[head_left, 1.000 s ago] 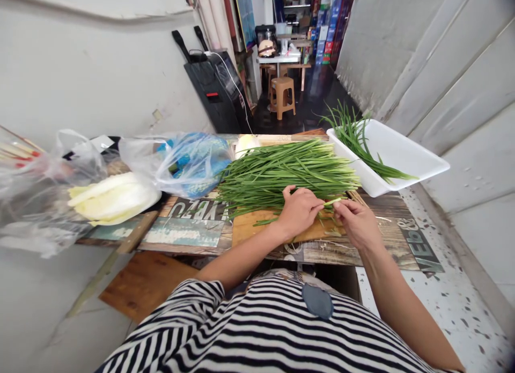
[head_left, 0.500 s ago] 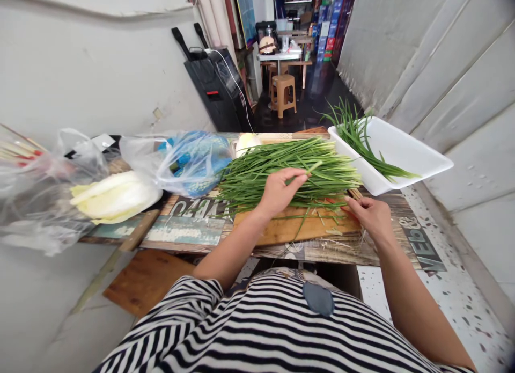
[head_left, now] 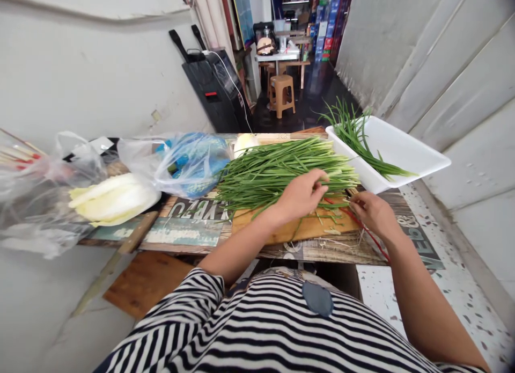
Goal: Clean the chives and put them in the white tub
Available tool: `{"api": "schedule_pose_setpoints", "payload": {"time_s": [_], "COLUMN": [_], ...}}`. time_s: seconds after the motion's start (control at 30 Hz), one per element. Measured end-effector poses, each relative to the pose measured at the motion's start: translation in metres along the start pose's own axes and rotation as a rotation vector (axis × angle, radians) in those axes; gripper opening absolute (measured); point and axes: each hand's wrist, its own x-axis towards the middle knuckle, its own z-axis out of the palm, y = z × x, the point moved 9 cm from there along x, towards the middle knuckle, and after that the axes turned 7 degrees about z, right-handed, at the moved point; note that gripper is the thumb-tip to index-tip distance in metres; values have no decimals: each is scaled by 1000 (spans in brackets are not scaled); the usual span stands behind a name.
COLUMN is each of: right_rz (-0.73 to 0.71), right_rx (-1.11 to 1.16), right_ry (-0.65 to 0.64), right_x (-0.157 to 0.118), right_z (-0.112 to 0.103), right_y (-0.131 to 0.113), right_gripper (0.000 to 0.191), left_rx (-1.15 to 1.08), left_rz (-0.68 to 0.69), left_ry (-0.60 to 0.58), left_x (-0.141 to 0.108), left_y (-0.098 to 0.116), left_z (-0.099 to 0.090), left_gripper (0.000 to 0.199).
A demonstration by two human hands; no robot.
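A large pile of garlic chives lies across a wooden cutting board, green tips to the left and pale ends to the right. My left hand is over the right part of the pile, its fingers curled and thumb near the forefinger; what it pinches, if anything, I cannot make out. Beyond the board's right end, my right hand is closed in a pinch close to the pale ends; its contents are too small to name. A red string runs from the chives past beneath this hand.
A white plastic tub holding some chives stands at the right. On the left are a napa cabbage, a knife with a wooden handle jutting over the table edge, and plastic bags. Chive scraps litter the board.
My left hand has moved right and slightly down; the chive stalk it pinched no longer shows. My right hand has shifted slightly right. More of the red string shows.
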Motion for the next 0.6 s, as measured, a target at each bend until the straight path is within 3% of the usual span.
{"api": "schedule_pose_setpoints", "payload": {"time_s": [0.1, 0.2, 0.37, 0.5, 0.6], "right_rz": [-72, -143, -235, -286, -265], "right_rx": [64, 24, -84, -89, 62], "right_ry": [85, 43, -38, -26, -1], "right_x": [-6, -6, 3, -2, -14], "right_z": [-11, 0, 18, 4, -13], "right_y": [-9, -11, -13, -31, -45], "right_gripper": [21, 20, 22, 30, 30], "left_rx": [139, 197, 230, 248, 231], "left_rz": [24, 22, -41, 4, 62], "left_ry": [-205, -289, -348, -299, -305], "left_x": [-7, -10, -10, -9, -13], "left_y": [1, -4, -18, -18, -11], "left_z": [41, 61, 71, 72, 76], "left_gripper": [20, 22, 22, 20, 19]}}
